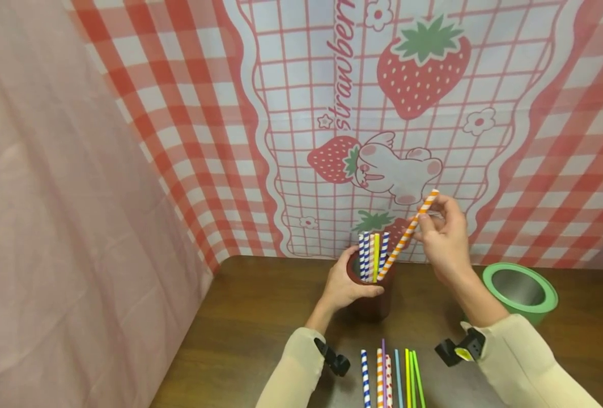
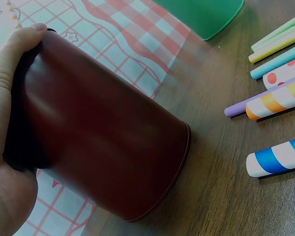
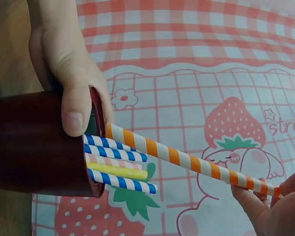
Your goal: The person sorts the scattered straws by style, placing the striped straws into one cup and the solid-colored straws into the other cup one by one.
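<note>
My left hand (image 1: pixel 346 283) grips the rim of a dark red cylindrical cup (image 2: pixel 103 123) standing on the table. Several paper straws poke out of the cup: blue-striped straws (image 3: pixel 120 182), a yellow straw (image 3: pixel 120 170) and a pale pink-striped one. Between thumb and fingers, my right hand (image 1: pixel 444 238) pinches an orange-and-white striped straw (image 3: pixel 187 162) near its upper end. That straw slants down to the left, its lower end right at the cup's mouth.
Loose straws lie in front of the cup: a blue-striped one (image 1: pixel 365 374), a light blue one (image 1: pixel 398 377), yellow and green ones (image 1: pixel 417 377), and several others. A green container (image 1: pixel 546 292) stands at the right. Behind the table hangs a strawberry-print cloth (image 1: pixel 301 113).
</note>
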Demonstrator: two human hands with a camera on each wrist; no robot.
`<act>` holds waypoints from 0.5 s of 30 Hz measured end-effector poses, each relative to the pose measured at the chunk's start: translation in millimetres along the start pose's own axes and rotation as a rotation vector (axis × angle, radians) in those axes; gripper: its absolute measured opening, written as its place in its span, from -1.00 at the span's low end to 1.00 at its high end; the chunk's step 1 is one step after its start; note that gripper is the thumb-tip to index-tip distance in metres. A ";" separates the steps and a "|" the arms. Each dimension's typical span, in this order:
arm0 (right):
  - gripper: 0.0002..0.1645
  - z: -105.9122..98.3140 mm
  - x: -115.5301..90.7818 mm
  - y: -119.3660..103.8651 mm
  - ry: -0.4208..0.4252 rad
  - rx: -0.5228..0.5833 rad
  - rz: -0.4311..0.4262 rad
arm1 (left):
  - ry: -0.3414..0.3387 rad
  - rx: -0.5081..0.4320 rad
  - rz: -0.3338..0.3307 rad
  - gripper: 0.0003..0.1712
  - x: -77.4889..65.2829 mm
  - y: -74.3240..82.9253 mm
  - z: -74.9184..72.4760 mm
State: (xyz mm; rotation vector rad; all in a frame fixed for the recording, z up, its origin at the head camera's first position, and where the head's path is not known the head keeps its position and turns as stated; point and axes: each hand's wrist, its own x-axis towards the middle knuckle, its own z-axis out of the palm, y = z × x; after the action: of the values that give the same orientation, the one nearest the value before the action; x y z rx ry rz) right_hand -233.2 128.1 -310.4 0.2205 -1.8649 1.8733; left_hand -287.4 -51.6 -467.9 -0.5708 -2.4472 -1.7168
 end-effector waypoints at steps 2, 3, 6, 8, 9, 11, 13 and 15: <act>-0.75 1.5 1.0 2.4 0.006 -0.027 0.000 | 0.003 -0.001 0.002 0.17 0.2 -0.9 0.0; -0.75 2.5 1.5 3.7 0.009 -0.037 0.002 | 0.005 -0.004 0.003 0.17 0.3 -1.5 0.1; -0.77 4.5 2.1 10.5 0.007 -0.087 0.007 | 0.007 -0.017 0.008 0.17 0.6 -2.1 0.0; -0.76 5.5 1.9 16.4 0.004 -0.123 0.013 | 0.008 -0.026 0.010 0.16 0.4 -1.9 0.1; -0.75 5.5 1.7 19.7 0.001 -0.141 0.019 | 0.009 -0.032 0.011 0.16 0.2 -1.7 0.2; -0.70 5.5 1.1 26.8 -0.010 -0.164 0.032 | 0.008 -0.042 0.014 0.16 0.0 -1.1 0.4; -0.64 5.0 0.2 33.9 -0.025 -0.199 0.041 | 0.008 -0.049 0.017 0.16 -0.5 -0.6 0.4; -0.62 4.4 -1.2 40.8 -0.040 -0.233 0.047 | 0.005 -0.058 0.021 0.15 -0.6 -0.4 0.5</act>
State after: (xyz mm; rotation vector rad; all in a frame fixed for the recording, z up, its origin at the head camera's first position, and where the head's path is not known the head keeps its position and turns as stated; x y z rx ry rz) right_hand -251.1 125.4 -347.1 0.1373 -2.1121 1.6727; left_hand -286.9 -51.5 -468.6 -0.5958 -2.3865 -1.7842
